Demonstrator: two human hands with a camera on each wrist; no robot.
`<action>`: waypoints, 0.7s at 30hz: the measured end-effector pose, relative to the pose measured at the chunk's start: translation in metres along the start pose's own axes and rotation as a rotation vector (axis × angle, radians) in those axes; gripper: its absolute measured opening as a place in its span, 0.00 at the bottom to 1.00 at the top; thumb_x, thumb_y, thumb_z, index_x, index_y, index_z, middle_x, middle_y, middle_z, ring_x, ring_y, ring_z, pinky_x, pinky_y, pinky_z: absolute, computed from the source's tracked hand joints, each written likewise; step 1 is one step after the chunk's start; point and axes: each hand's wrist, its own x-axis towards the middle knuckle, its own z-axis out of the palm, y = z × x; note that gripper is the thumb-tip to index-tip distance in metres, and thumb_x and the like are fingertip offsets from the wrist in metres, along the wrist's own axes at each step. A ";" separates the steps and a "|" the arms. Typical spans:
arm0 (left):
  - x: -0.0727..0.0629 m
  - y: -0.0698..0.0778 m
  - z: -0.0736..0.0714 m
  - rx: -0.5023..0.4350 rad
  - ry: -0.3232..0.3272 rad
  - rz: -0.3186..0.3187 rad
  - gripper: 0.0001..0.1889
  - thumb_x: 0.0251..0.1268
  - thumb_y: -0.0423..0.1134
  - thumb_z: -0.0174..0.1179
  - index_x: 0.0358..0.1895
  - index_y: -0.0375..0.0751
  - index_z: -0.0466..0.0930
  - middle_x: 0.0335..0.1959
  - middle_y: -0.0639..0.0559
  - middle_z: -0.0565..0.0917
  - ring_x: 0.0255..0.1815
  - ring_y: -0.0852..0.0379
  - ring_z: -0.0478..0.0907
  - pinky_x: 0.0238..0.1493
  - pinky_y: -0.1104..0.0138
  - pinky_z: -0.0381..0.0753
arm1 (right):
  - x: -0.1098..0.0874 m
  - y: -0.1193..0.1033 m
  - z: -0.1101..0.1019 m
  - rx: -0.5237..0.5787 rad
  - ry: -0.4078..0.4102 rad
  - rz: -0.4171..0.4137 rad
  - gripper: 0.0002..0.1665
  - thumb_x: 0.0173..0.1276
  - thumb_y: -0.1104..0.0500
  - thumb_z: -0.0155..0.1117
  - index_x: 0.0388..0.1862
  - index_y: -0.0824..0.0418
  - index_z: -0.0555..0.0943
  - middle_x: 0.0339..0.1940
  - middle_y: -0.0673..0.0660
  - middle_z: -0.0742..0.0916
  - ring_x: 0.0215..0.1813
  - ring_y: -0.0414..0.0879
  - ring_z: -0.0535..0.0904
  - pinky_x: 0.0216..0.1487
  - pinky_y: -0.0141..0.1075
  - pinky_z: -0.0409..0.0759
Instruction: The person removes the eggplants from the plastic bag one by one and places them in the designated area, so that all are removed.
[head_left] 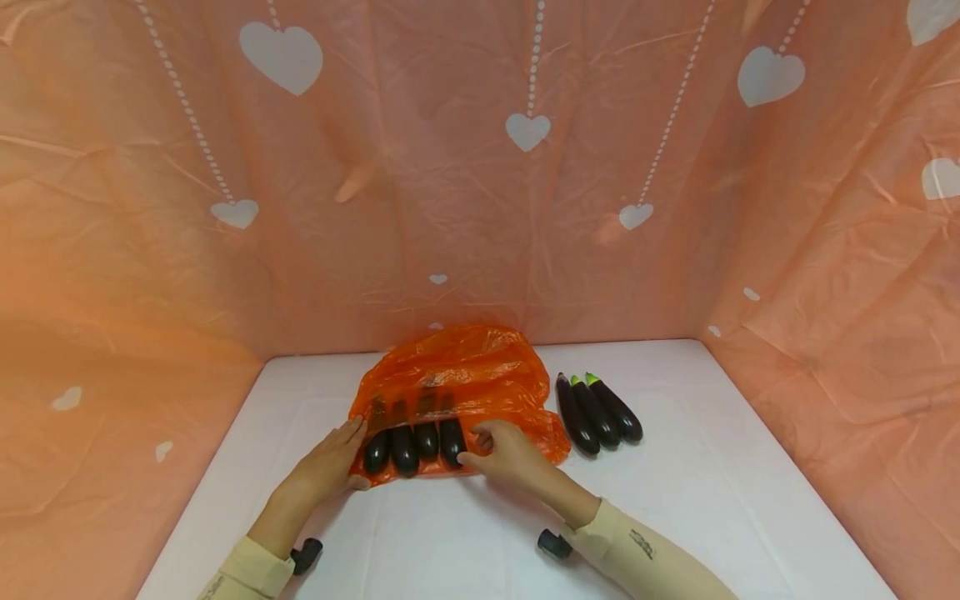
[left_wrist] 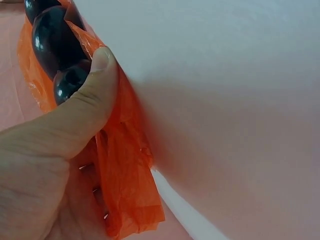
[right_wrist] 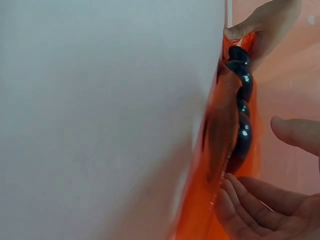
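An orange plastic bag [head_left: 480, 358] lies flat with several dark eggplants [head_left: 405, 450] side by side at its mouth, their upper ends under the see-through film. My left hand [head_left: 330, 458] holds the bag's left front edge, its thumb [left_wrist: 102, 75] over the film close to the end eggplant [left_wrist: 72, 80]. At the right end of the row is my right hand [head_left: 510, 454], beside the last eggplant [head_left: 452, 442]. In the right wrist view its thumb stands apart from the loosely bent fingers [right_wrist: 255, 205], which are right at the bag's edge.
Three more eggplants [head_left: 597, 414] lie together on the white table [head_left: 712, 500], just right of the bag. Pink sheeting with white hearts [head_left: 450, 208] walls the table at the back and both sides. Black wrist devices [head_left: 555, 544] are on both forearms.
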 end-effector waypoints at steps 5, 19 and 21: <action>0.000 0.002 -0.001 -0.005 -0.004 -0.008 0.51 0.57 0.43 0.81 0.77 0.17 0.63 0.78 0.22 0.65 0.78 0.22 0.63 0.77 0.35 0.66 | 0.006 0.000 0.006 0.012 -0.019 0.024 0.31 0.69 0.47 0.79 0.60 0.68 0.85 0.42 0.54 0.90 0.42 0.45 0.84 0.48 0.43 0.88; 0.001 0.003 -0.003 0.003 -0.012 -0.020 0.51 0.58 0.43 0.81 0.77 0.19 0.63 0.79 0.23 0.65 0.79 0.23 0.63 0.78 0.37 0.66 | 0.016 0.001 0.016 -0.004 -0.021 0.050 0.25 0.65 0.44 0.81 0.49 0.62 0.88 0.29 0.47 0.85 0.30 0.42 0.79 0.29 0.36 0.80; 0.001 0.003 -0.002 0.006 -0.010 -0.018 0.51 0.58 0.43 0.81 0.77 0.19 0.63 0.79 0.23 0.65 0.79 0.23 0.63 0.78 0.37 0.66 | 0.016 0.001 0.016 -0.016 -0.021 0.052 0.26 0.65 0.44 0.82 0.49 0.62 0.88 0.30 0.48 0.85 0.30 0.43 0.79 0.30 0.36 0.80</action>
